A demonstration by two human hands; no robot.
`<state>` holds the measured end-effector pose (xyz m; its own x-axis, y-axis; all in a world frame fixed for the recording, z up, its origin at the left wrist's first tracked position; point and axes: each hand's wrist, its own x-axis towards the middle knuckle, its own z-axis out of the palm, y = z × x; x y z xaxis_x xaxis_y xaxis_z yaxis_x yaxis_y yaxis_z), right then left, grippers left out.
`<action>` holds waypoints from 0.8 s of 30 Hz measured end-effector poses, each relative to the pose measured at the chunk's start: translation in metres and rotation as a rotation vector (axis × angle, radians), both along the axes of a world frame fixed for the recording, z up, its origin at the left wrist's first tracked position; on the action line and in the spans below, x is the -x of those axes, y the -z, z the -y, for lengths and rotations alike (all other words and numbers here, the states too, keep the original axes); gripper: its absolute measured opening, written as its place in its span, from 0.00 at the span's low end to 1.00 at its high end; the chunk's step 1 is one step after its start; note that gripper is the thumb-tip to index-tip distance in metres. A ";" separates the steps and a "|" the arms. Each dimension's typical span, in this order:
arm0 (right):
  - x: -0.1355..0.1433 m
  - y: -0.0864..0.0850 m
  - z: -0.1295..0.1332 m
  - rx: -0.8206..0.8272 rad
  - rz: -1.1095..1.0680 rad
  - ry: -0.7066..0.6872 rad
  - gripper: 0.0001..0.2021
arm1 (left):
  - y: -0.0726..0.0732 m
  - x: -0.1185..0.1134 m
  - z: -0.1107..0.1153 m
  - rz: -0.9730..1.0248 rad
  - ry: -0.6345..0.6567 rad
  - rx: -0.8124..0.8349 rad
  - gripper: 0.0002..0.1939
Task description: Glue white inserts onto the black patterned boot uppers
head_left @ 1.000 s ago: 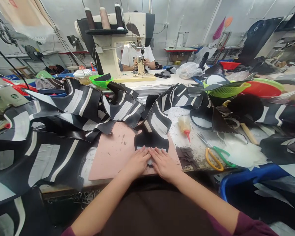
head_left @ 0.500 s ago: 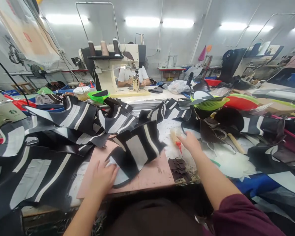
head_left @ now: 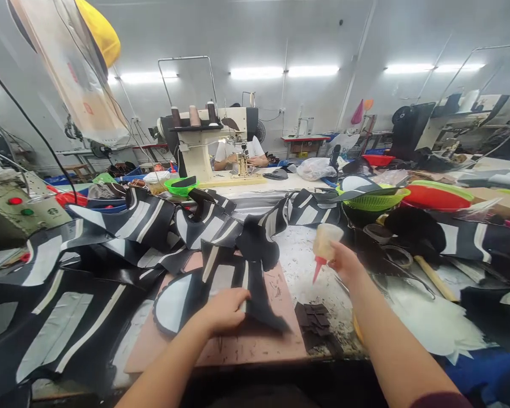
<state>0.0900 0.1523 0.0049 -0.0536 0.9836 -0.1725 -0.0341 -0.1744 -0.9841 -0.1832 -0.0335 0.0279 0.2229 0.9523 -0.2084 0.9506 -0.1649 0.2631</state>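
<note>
My right hand (head_left: 344, 260) is wrapped round a translucent squeeze bottle (head_left: 328, 241), which looks like a glue bottle. Its red nozzle points down over the worktop. My left hand (head_left: 226, 309) has curled fingers on a black leather piece (head_left: 195, 286) with pale strips and a white rounded patch. That piece lies on a pink board (head_left: 276, 347), its lower right edge blurred. A small stack of dark brown scraps (head_left: 314, 320) sits just right of the board, below the nozzle.
More black leather pieces (head_left: 53, 317) are heaped left and behind. A hammer-like wooden handle (head_left: 436, 277), white sheets (head_left: 433, 317) and a green basket (head_left: 372, 198) lie to the right. Beyond them stands a sewing machine (head_left: 195, 150), with a person (head_left: 259, 154) behind it.
My right hand has lifted the bottle off the worktop, nozzle down. The leather piece has been turned and laid flatter on the board, and my left hand has moved right across it.
</note>
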 end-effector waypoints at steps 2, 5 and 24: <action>-0.008 0.002 0.014 -0.002 -0.221 -0.022 0.19 | -0.007 0.006 0.002 0.007 0.001 0.033 0.14; -0.005 0.012 0.033 0.042 -0.511 -0.072 0.25 | -0.004 -0.005 0.001 -0.030 -0.016 0.010 0.19; 0.082 0.008 0.054 -0.173 -0.058 0.133 0.29 | 0.017 -0.010 -0.003 -0.094 0.132 0.048 0.31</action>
<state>0.0083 0.0981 -0.0029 0.0731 0.9973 -0.0012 -0.1030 0.0064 -0.9947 -0.1730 -0.0303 0.0107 0.3229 0.9046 -0.2782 0.9422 -0.2794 0.1850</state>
